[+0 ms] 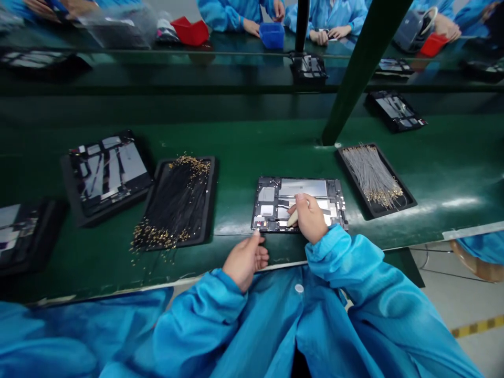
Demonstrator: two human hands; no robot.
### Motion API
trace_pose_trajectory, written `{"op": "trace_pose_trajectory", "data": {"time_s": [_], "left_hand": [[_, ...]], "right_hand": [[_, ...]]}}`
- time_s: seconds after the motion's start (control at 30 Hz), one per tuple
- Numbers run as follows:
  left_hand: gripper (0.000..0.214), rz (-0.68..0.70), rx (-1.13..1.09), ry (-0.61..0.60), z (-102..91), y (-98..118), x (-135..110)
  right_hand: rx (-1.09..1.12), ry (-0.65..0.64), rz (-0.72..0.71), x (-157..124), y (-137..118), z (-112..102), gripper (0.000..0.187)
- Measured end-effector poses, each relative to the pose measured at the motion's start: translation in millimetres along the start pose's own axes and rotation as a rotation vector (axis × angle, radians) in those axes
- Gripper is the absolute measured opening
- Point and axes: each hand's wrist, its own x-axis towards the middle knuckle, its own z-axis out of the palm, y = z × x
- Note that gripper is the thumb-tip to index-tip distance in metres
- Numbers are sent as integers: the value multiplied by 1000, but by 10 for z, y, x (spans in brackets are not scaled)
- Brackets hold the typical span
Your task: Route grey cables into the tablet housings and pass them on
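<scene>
An opened tablet point(303, 187) lies on the green bench before me, its inner boards, silver plates and cables showing. My right hand point(312, 218) is over its lower middle, fingers closed round a pale, pointed stick-like tool point(292, 218) whose tip is down at the tablet's near edge. My left hand point(244, 258) is at the near left corner, thumb stretched to the tablet's edge and the other fingers loosely curled, apart from the thumb. Nothing shows in that hand.
Left stands a black tray point(213, 197) of black cables with gold ends; right, a tray point(409, 201) of grey cables. More opened tablets point(112, 168) lie further left, and another point(397, 110) at back right. A green post point(354, 79) rises behind. Across the bench, people in blue handle bins point(271, 35).
</scene>
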Motion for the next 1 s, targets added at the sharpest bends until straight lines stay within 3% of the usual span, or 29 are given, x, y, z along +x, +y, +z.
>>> {"op": "trace_pose_trajectory", "data": {"time_s": [0.1,0.27,0.33,0.4,0.57,0.7,0.87,1.0], "left_hand": [[19,-43,-224,127,49,149,116],[8,103,-152,211,-33,265,133],[12,128,-51,171,-108,210,42],[18,103,68,55,-156,118,-74],[23,-119,179,-225,-48,-111,-197],[18,-164,222,-269,83,-143,-102],[12,-128,207,-256,124,12,-8],[8,-87,203,-228,135,112,54]], "right_hand": [[22,2,8,15,17,2,45],[52,-1,11,27,19,-12,44],[62,-7,18,24,15,-18,44],[65,-4,18,23,8,-21,45],[39,-1,15,19,-9,-22,45],[27,3,5,-7,-11,-24,46],[-22,-27,50,35,-35,-37,45],[-240,-255,56,201,-99,1,28]]}}
